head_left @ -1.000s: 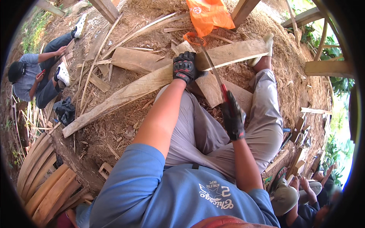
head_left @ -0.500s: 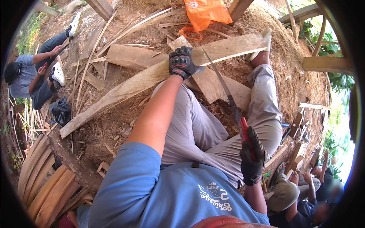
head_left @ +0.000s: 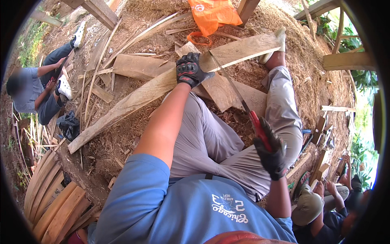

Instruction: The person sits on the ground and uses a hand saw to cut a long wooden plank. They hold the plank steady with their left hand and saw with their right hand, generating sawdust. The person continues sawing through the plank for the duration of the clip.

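My left hand (head_left: 189, 70), in a black glove with red marks, grips the middle of a long wooden board (head_left: 126, 110). The board slants from the left ground up to my right foot, which is against its far end. My right hand (head_left: 271, 151), also gloved, is closed around the red handle of a handsaw (head_left: 239, 95). Its long, narrow blade crosses the board just right of my left hand, tip pointing away; its teeth are too small to make out. Under the board lie other planks (head_left: 138, 67), crossing one another.
Curved timbers (head_left: 53, 199) are piled at the lower left. A person (head_left: 30, 89) sits at the left, others (head_left: 321, 207) at the lower right. An orange bag (head_left: 213, 16) lies at the far side, a black plastic bag (head_left: 68, 125) at the left. Wood shavings cover the ground.
My right hand has pushed the handsaw forward, away from my body, its handle now nearer the board. My left hand keeps its hold on the board. The view has shifted slightly.
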### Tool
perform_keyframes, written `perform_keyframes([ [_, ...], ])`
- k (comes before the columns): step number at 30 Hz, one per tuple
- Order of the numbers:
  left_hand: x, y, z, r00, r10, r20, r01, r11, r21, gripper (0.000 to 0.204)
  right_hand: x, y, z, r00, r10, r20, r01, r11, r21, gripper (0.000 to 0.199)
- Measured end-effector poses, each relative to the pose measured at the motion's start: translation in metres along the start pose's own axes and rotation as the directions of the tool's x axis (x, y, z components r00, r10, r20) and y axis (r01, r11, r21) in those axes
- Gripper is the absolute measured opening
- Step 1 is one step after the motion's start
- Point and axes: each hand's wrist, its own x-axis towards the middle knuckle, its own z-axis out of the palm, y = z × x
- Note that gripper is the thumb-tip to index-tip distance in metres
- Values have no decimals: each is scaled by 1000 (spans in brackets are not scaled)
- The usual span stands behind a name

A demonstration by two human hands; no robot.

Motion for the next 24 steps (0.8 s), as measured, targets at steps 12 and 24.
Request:
perform_keyframes([
  [12,1,5,1,999,-25,22,24,999,46,106,1,4,17,976,55,-211,-73,994,-82,51],
  [24,10,0,8,999,11,31,-12,999,51,101,11,-17,47,981,11,-194,-11,1000,2,47],
])
